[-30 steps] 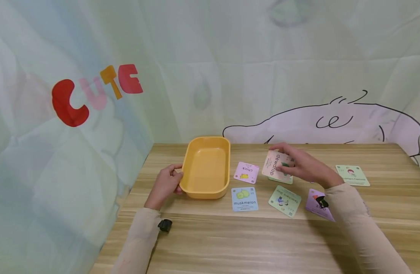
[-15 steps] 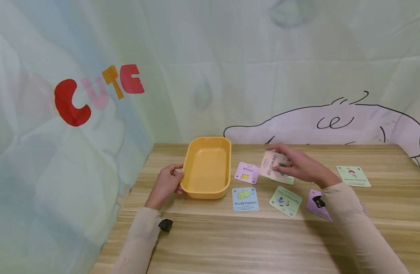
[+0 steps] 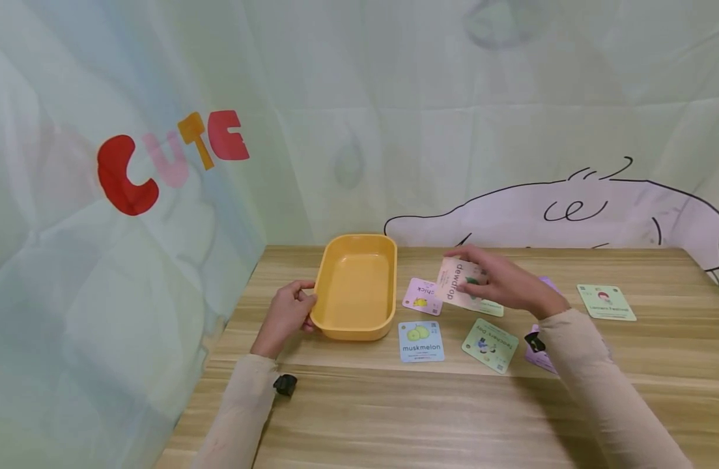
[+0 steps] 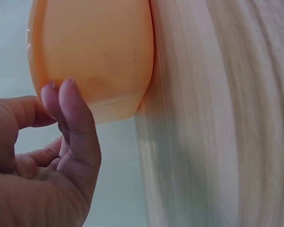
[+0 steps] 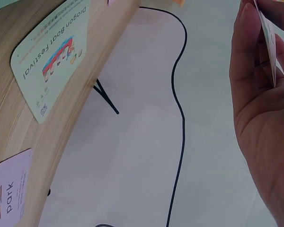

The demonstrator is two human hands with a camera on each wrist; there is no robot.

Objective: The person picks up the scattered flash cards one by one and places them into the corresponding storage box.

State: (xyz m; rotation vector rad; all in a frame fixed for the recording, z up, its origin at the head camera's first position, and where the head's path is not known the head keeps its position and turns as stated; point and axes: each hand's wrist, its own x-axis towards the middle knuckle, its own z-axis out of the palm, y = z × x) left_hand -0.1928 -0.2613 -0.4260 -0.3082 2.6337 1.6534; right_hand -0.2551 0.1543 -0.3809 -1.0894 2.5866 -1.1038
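The right hand (image 3: 505, 280) and pinched dewdrop card (image 3: 451, 281) have moved nearer the tray (image 3: 357, 286).

On cards (image 3: 452, 290) I'm reading "dewdrop" (image 3: 456, 280), "chick" (image 3: 425, 290), "muskmelon" (image 3: 421, 348), "Teachers' Day" (image 3: 497, 340), "Lantern Festival" (image 3: 609, 301), "Dragon Boat Festival" (image 5: 54, 45), "park" (image 5: 9, 196); on the curtain (image 3: 324, 78), "CUTE" (image 3: 192, 128).

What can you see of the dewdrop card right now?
The dewdrop card is pale pink and thin, apparently printed cardboard. Dark "dewdrop" lettering runs sideways down its face in the head view, beside smaller print and a green drawing partly covered by the right hand. That hand pinches it, raised above the table; the right wrist view shows it nearly edge-on. From the head view it overlaps the chick card and Dragon Boot Festival card.
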